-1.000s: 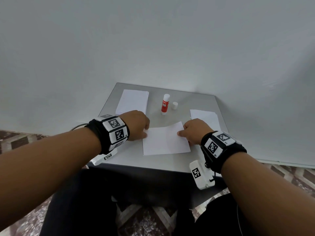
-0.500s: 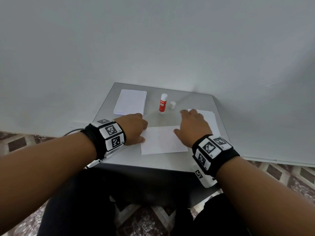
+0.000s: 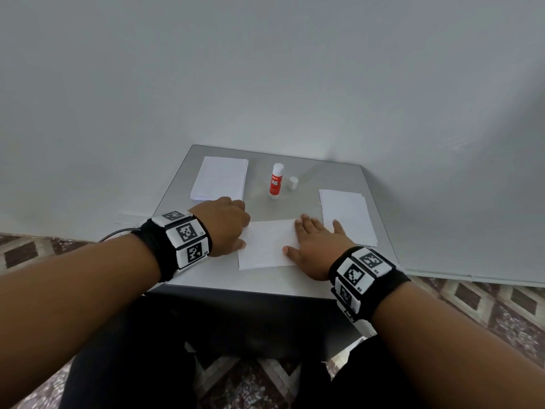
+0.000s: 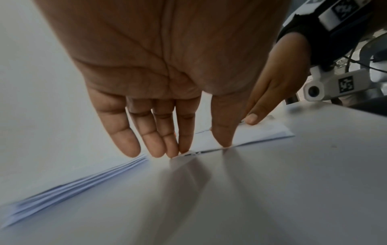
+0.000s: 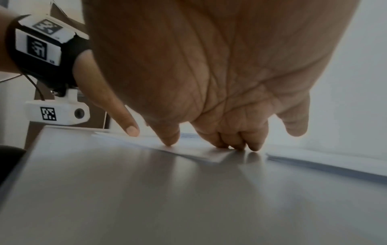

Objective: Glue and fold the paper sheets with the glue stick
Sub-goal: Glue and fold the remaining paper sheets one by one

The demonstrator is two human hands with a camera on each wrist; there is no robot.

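A folded white sheet (image 3: 267,246) lies flat near the front middle of the grey table (image 3: 295,283). My left hand (image 3: 233,228) presses its left edge with straight fingertips (image 4: 184,147) and thumb. My right hand (image 3: 312,243) lies flat and spread on the sheet's right part, its fingertips (image 5: 234,144) touching the paper (image 5: 199,153). The red and white glue stick (image 3: 276,181) stands upright at the back, uncapped, with its white cap (image 3: 293,183) beside it. Neither hand holds it.
One stack of white sheets (image 3: 219,178) lies at the back left, another stack (image 3: 346,215) at the right, just beyond my right little finger. The table stands against a grey wall. My lap and patterned floor are below the front edge.
My right hand let go of the sheet's raised far corner and now lies flat on it. The sheet went from lifted to flat. My left hand stayed at the left edge.
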